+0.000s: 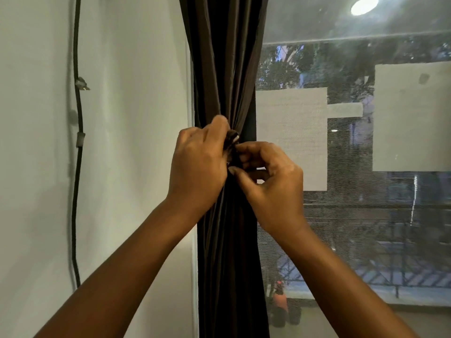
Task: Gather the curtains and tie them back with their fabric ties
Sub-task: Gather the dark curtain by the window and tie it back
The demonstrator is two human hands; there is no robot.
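Observation:
A dark brown curtain hangs gathered into a narrow bundle at the left edge of the window. It is pinched in at mid height, where a dark fabric tie shows between my hands. My left hand grips the tie from the left, fingers curled against the bundle. My right hand pinches the tie's end from the right, thumb and forefinger closed on it. Most of the tie is hidden behind my fingers.
A white wall lies left of the curtain, with a black cable clipped down it. To the right is a window with a mesh screen and white paper sheets stuck on the glass.

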